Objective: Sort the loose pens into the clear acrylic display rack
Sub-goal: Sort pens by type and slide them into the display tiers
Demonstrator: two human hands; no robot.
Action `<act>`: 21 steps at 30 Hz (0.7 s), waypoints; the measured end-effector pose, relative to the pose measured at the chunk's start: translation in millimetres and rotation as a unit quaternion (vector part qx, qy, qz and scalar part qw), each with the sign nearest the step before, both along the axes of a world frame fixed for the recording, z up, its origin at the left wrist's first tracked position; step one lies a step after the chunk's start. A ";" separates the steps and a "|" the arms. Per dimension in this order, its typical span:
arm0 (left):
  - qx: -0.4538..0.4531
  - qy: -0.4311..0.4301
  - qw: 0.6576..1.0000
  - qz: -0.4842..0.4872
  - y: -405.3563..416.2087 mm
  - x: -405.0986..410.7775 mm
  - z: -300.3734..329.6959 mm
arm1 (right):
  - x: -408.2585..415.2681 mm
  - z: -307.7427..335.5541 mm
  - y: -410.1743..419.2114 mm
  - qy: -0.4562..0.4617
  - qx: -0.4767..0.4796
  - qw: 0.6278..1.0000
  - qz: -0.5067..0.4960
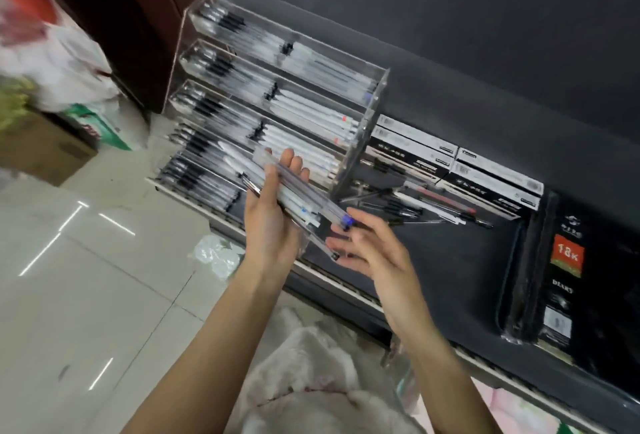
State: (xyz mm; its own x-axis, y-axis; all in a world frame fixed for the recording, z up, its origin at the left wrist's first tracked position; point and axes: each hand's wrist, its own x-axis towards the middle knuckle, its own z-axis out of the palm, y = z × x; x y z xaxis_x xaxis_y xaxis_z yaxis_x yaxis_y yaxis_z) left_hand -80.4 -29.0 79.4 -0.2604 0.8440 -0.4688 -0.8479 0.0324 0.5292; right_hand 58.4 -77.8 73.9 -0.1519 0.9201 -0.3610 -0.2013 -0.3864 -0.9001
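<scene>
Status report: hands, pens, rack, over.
Left hand grips pen bundle; right hand steadies its end. Acrylic rack mostly stocked. Loose pens remain on shelf.

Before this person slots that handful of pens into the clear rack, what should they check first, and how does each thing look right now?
1. Bundle of pens held in left hand: ok.
2. Right hand steadying the blue-capped ends: ok.
3. Pens all facing one way: cannot tell.
4. Free room in the acrylic rack: cannot tell, tiers look full.
5. Loose pens left on the shelf: not ok, several remain.
</scene>
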 end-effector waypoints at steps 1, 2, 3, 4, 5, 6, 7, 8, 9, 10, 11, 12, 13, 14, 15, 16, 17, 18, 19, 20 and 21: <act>0.000 -0.011 1.000 0.014 0.3 -10.3 -1.9 | -10.6 -2.1 1.1 -0.010 -0.007 1.000 0.018; -0.002 -0.020 0.999 0.027 0.9 -21.5 -4.8 | -21.9 -4.3 1.7 -0.014 -0.014 0.999 0.033; -0.001 -0.025 0.999 0.032 1.9 -32.3 -6.7 | -33.1 -6.3 2.1 -0.013 -0.016 0.999 0.042; 0.006 -0.023 0.999 0.027 3.4 -43.5 -9.9 | -44.4 -7.3 3.5 -0.013 -0.014 0.999 0.044; 0.013 -0.018 1.000 0.016 5.6 -54.3 -11.8 | -56.0 -8.0 6.1 -0.018 -0.007 0.999 0.041; 0.012 -0.012 1.000 0.006 8.7 -65.2 -14.8 | -67.6 -8.0 9.5 -0.029 0.000 0.999 0.036; 0.009 -0.008 1.000 -0.004 11.7 -75.1 -15.2 | -79.0 -8.0 13.4 -0.043 0.007 0.999 0.028; 0.004 0.000 1.000 -0.011 14.3 -85.4 -17.2 | -90.2 -8.3 17.7 -0.058 0.015 0.998 0.015; 0.008 0.009 1.000 -0.027 19.8 -100.7 -18.9 | -106.7 -9.8 24.4 -0.076 0.026 0.997 -0.006; 0.013 0.020 0.999 -0.039 22.3 -108.9 -20.5 | -115.5 -10.8 28.7 -0.093 0.036 0.995 -0.024; 0.012 0.026 0.998 -0.047 24.0 -114.7 -20.3 | -122.3 -10.7 32.3 -0.107 0.047 0.992 -0.040; 0.012 0.026 0.998 -0.055 27.8 -125.0 -21.9 | -133.2 -11.3 36.5 -0.115 0.054 0.990 -0.058; 0.013 0.023 0.998 -0.064 31.9 -135.1 -22.5 | -145.1 -11.0 40.4 -0.120 0.057 0.988 -0.076; 0.014 0.022 0.997 -0.074 36.0 -144.0 -24.1 | -157.0 -10.6 43.8 -0.123 0.059 0.987 -0.090; 0.019 0.021 0.996 -0.084 39.9 -151.4 -25.4 | -169.4 -8.9 46.7 -0.126 0.060 0.985 -0.100; 0.020 0.023 0.995 -0.095 43.9 -157.4 -26.0 | -180.7 -7.7 49.5 -0.129 0.064 0.984 -0.107; 0.020 0.024 0.994 -0.109 47.6 -160.9 -23.9 | -189.9 -6.6 52.4 -0.143 0.071 0.981 -0.112; 0.021 0.026 0.992 -0.123 51.0 -163.1 -21.1 | -196.2 -6.1 55.1 -0.170 0.079 0.976 -0.114; 0.022 0.026 0.990 -0.137 54.4 -164.6 -18.9 | -200.3 -5.1 57.6 -0.203 0.086 0.969 -0.111; 0.027 0.026 0.988 -0.151 57.8 -165.4 -17.7 | -202.1 -3.6 59.6 -0.239 0.090 0.961 -0.107; 0.032 0.027 0.985 -0.164 61.4 -165.8 -15.7 | -202.5 -0.8 61.3 -0.277 0.093 0.951 -0.104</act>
State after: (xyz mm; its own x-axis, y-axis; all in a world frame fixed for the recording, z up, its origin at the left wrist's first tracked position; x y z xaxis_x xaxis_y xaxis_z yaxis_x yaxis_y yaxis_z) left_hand -246.2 32.4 63.7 0.0089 0.9141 -0.4055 -0.7672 0.2663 0.5835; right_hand -144.1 -16.5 73.1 0.2058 0.9654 -0.1600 0.2682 -0.2128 -0.9395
